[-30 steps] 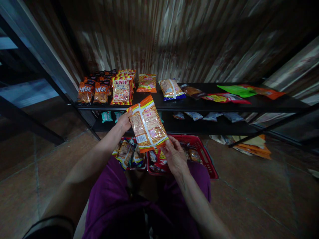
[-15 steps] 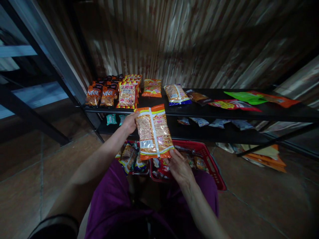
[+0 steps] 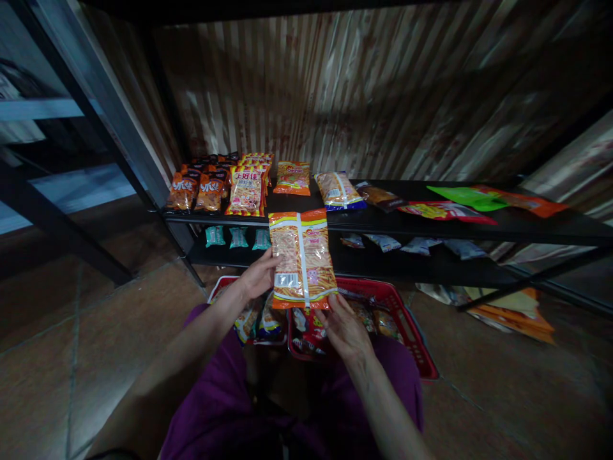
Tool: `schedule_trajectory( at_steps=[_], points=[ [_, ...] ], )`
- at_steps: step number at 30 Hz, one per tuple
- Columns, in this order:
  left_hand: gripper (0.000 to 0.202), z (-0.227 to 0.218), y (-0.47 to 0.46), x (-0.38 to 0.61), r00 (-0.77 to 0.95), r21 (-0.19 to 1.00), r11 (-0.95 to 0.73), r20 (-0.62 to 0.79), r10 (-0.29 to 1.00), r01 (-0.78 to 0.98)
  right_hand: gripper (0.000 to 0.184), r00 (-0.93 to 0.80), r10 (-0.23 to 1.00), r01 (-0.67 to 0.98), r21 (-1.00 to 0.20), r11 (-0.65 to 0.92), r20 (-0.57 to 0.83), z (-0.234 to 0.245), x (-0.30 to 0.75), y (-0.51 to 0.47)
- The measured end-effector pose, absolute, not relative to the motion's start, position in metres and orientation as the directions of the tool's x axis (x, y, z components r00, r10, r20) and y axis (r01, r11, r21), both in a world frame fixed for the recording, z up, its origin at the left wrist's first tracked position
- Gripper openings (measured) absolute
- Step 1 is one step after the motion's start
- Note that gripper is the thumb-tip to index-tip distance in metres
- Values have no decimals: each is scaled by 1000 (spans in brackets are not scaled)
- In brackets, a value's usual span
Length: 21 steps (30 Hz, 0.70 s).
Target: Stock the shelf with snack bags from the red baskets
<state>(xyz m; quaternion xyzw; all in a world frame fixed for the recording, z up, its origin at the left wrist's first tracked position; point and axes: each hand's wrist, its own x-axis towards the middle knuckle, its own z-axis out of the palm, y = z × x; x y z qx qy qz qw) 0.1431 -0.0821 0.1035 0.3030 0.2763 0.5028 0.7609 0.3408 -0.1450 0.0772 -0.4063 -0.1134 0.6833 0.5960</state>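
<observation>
Above the baskets (image 3: 401, 313), the left hand (image 3: 260, 276) and right hand (image 3: 345, 326) pinch an orange snack packet (image 3: 303, 259) by its edges.

left hand (image 3: 261, 276): fingers partly behind snack bag (image 3: 313, 262) | small print: unreadable | red basket (image 3: 412, 333): partly covered by right hand (image 3: 345, 327) | upper shelf (image 3: 541, 225): cut off, right edge

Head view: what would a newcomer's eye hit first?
The orange-edged snack bag, mid-picture, held at its sides by the left hand and right hand. Next, the bright green packet toward the right of the black shelf, then the red basket below, right of center.
</observation>
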Motion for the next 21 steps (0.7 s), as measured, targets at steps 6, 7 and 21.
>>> schedule_trajectory(
  at_steps=[6,7,21],
  points=[
    [53,108,-93,154,189,784,218,-130,973,-581,41,206,933,-486,-859,-164,-294,64,342,-138],
    [53,110,-95,158,154,792,194,-128,980,-579,48,263,936,-373,-920,-123,-233,63,343,-136],
    [59,120,-111,189,21,831,25,-16,1000,-556,54,-61,907,379,-831,407,417,75,316,-123]
  ],
)
